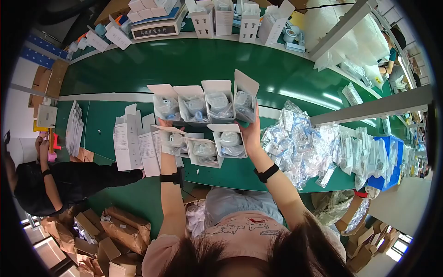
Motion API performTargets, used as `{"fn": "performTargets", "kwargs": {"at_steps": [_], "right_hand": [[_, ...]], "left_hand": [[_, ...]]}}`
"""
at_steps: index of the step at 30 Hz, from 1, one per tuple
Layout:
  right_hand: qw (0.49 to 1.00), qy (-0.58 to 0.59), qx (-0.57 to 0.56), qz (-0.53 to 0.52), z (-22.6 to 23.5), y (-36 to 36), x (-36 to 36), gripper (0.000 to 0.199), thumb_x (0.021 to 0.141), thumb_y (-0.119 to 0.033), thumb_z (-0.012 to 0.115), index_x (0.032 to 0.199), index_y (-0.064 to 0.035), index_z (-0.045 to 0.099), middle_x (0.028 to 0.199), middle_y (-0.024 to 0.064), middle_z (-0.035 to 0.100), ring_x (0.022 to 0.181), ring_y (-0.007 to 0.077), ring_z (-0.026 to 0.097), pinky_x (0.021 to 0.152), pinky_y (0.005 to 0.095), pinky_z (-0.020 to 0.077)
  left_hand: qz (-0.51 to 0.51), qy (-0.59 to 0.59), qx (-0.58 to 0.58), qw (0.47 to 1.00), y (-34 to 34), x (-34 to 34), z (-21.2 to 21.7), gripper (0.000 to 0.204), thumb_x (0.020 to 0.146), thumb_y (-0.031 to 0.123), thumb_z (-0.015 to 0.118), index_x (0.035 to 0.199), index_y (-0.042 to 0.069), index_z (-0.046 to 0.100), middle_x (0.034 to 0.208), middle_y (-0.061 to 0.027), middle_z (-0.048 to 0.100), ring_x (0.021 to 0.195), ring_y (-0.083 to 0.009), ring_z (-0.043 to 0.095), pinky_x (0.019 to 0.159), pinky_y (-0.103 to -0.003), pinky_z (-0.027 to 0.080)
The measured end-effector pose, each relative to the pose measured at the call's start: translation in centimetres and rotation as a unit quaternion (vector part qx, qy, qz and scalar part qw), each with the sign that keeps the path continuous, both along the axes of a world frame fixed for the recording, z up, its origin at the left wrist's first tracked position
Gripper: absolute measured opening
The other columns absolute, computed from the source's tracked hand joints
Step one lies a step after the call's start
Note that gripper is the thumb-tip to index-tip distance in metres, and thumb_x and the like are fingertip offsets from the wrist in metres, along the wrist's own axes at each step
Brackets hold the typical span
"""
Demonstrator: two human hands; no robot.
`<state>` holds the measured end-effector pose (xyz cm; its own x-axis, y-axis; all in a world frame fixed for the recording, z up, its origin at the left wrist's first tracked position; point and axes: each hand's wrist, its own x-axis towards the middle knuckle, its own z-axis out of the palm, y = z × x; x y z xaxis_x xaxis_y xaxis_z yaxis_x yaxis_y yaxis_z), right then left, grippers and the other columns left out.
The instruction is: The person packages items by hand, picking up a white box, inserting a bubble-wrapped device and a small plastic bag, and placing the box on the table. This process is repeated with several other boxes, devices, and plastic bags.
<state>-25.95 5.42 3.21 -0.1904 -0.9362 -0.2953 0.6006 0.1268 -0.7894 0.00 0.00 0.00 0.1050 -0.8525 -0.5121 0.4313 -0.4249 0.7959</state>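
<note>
Four open white cardboard boxes (pixel 194 117) stand side by side in a row, flaps up, each with a pale device in a clear bag inside. My left hand (pixel 164 123) grips the left end of this row, its fingers partly hidden by the boxes. At the other end my right hand (pixel 251 133) presses against the side of the rightmost box (pixel 244 105). Between my forearms, nearer to me, are three more open white boxes (pixel 204 158) with bagged devices in them. Whether the held row touches the table is hard to tell.
Several white boxes (pixel 127 145) stand left on the green table (pixel 99 138). A heap of clear-bagged parts (pixel 300 143) lies right, beside a blue bin (pixel 392 161). A grey post (pixel 369 110) juts in from the right. Another person (pixel 50 184) works at left.
</note>
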Motion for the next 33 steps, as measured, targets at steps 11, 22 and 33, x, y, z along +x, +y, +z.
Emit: {"fn": "performTargets", "kwargs": {"at_steps": [11, 22, 33], "right_hand": [[0.995, 0.072, -0.018, 0.068, -2.3, 0.4, -4.1, 0.054, 0.087, -0.042, 0.032, 0.133, -0.0164, 0.021, 0.133, 0.0033, 0.027, 0.121, 0.0203, 0.027, 0.096, 0.0403, 0.0244], [0.779, 0.464, -0.398, 0.138, 13.3, 10.9, 7.2, 0.022, 0.073, -0.009, 0.051, 0.094, -0.001, 0.05, 0.097, 0.0144, 0.052, 0.093, 0.0312, 0.048, 0.086, 0.041, 0.0342], [0.743, 0.599, -0.16, 0.253, -1.0, 7.2, 22.3, 0.086, 0.063, -0.013, 0.067, 0.129, 0.0045, 0.014, 0.132, 0.0252, 0.015, 0.123, 0.0382, 0.017, 0.1, 0.0421, 0.0175]], "left_hand": [[-0.03, 0.046, -0.171, 0.984, 1.3, 1.7, 3.2, 0.045, 0.084, 0.033, 0.047, 0.12, 0.008, 0.04, 0.117, -0.0088, 0.045, 0.102, -0.021, 0.048, 0.079, -0.04, 0.043], [0.175, -0.39, -0.232, 0.873, 6.0, 17.8, 11.9, 0.038, 0.078, 0.019, 0.057, 0.11, 0.001, 0.048, 0.111, -0.0129, 0.048, 0.097, -0.0216, 0.05, 0.081, -0.03, 0.04], [-0.035, -0.444, 0.086, 0.891, 5.5, 29.1, 0.9, 0.058, 0.077, 0.038, 0.057, 0.115, -0.005, 0.043, 0.118, -0.0181, 0.046, 0.102, -0.0268, 0.048, 0.084, -0.033, 0.038]]}}
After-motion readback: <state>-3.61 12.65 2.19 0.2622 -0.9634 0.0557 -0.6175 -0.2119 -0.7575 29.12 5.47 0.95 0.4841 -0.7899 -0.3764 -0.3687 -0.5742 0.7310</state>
